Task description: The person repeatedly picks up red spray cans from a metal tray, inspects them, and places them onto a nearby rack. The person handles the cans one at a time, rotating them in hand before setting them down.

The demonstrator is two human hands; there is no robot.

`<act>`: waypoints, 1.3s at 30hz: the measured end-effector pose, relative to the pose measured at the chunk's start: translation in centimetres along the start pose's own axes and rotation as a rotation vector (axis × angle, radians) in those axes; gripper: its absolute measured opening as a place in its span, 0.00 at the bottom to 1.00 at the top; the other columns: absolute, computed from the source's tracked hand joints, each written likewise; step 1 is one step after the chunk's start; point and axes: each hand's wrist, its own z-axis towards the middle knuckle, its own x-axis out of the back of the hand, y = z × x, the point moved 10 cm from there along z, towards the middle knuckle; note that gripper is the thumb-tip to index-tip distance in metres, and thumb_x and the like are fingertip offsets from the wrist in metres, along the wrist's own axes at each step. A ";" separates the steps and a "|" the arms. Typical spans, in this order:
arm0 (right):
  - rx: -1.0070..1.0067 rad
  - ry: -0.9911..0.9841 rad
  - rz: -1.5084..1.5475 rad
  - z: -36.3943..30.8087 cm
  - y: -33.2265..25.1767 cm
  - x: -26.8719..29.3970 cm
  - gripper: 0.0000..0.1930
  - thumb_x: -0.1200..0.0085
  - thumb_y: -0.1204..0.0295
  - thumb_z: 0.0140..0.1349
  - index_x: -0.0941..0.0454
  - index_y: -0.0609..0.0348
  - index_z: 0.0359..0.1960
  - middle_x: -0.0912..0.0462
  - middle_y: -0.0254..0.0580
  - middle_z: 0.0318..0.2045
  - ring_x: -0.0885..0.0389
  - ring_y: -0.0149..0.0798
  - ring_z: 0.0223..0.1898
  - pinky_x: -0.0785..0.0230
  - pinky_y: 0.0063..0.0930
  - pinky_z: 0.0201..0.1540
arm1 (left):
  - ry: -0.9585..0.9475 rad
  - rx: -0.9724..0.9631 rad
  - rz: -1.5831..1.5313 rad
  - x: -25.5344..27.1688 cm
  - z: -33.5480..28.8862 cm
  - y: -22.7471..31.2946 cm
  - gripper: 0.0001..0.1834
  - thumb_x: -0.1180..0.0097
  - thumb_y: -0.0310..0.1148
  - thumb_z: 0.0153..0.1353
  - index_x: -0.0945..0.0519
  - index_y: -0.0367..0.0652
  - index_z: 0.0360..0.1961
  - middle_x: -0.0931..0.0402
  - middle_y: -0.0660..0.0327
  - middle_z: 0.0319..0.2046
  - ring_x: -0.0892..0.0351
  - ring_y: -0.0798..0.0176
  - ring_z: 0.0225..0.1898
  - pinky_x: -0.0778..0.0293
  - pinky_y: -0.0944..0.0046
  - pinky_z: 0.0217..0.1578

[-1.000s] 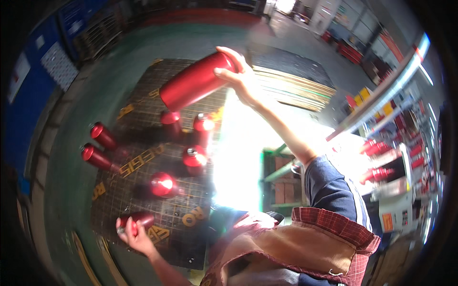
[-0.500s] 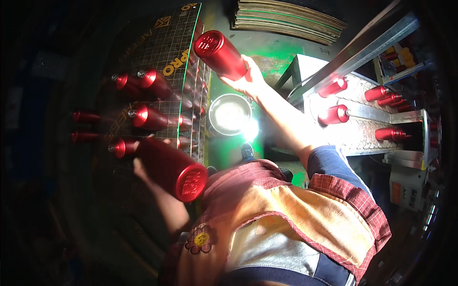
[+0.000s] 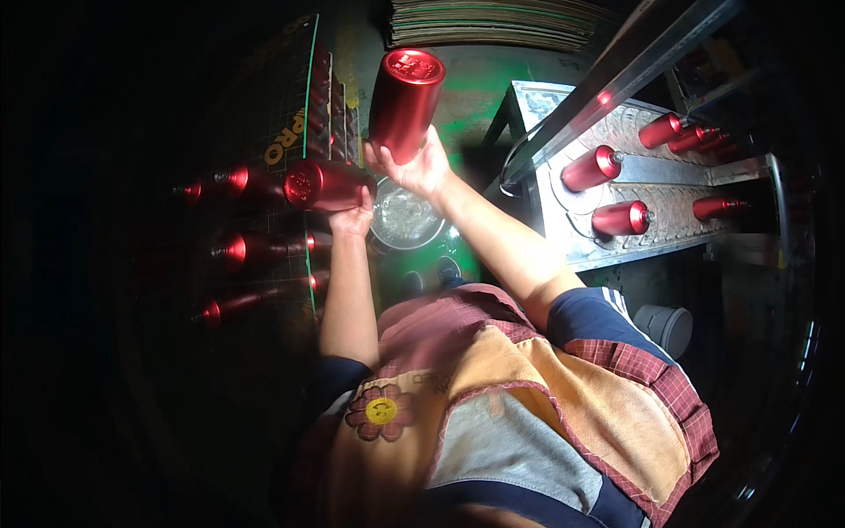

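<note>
My right hand (image 3: 417,167) is wrapped round the lower part of a shiny red metal bottle (image 3: 404,106), whose embossed base faces up. To its left, my left hand (image 3: 354,216) grips a second red bottle (image 3: 322,185), lying nearly level with its embossed base pointing left. The necks of both held bottles are hidden. Several more red bottles (image 3: 236,250) stand in rows on the dark board (image 3: 286,141) at the left, close beyond my left hand. Other red bottles (image 3: 591,169) sit on a metal conveyor (image 3: 563,110) at the right.
A slanting metal bar (image 3: 607,101) crosses above the conveyor's near end. Below my hands, a round pan (image 3: 407,224) is on the green floor. A stack of flat boards (image 3: 493,25) lies at the far side, and a grey bucket (image 3: 664,330) stands under the conveyor.
My left hand has swung its bottle up and away from my body, beside the other one. The bottle in my right hand has tipped more upright. The view has shifted too.
</note>
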 end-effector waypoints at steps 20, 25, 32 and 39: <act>1.703 0.412 -0.655 -76.0 -15.7 -16.9 0.27 0.50 0.52 0.61 0.30 0.45 0.61 0.24 0.44 0.57 0.27 0.47 0.60 0.33 0.55 0.61 | 0.104 0.178 0.647 2.0 -1.1 -21.4 0.27 0.59 0.52 0.68 0.29 0.45 0.59 0.27 0.49 0.56 0.26 0.38 0.49 0.22 0.38 0.45; 2.169 0.949 -1.162 -99.5 -29.2 -27.6 0.25 0.42 0.66 0.59 0.27 0.47 0.60 0.22 0.38 0.51 0.23 0.40 0.53 0.28 0.35 0.55 | -0.004 0.160 1.064 -0.5 4.2 -40.5 0.27 0.61 0.54 0.69 0.27 0.47 0.58 0.24 0.50 0.53 0.23 0.40 0.46 0.22 0.41 0.45; 1.780 1.830 -1.892 -106.9 -55.2 -33.3 0.27 0.32 0.72 0.45 0.18 0.29 0.49 0.40 0.47 0.65 0.43 0.58 0.66 0.34 0.45 0.62 | -0.148 -0.116 1.404 -7.7 13.2 -77.7 0.34 0.46 0.55 0.63 0.30 0.37 0.59 0.24 0.52 0.52 0.22 0.55 0.49 0.23 0.50 0.50; 1.761 1.771 -1.806 -110.7 -64.8 -34.3 0.30 0.34 0.73 0.48 0.19 0.26 0.54 0.45 0.58 0.69 0.44 0.65 0.66 0.43 0.43 0.68 | -0.854 -0.228 2.102 -9.7 23.0 -110.1 0.23 0.38 0.27 0.57 0.22 0.31 0.54 0.27 0.52 0.56 0.29 0.55 0.58 0.36 0.58 0.61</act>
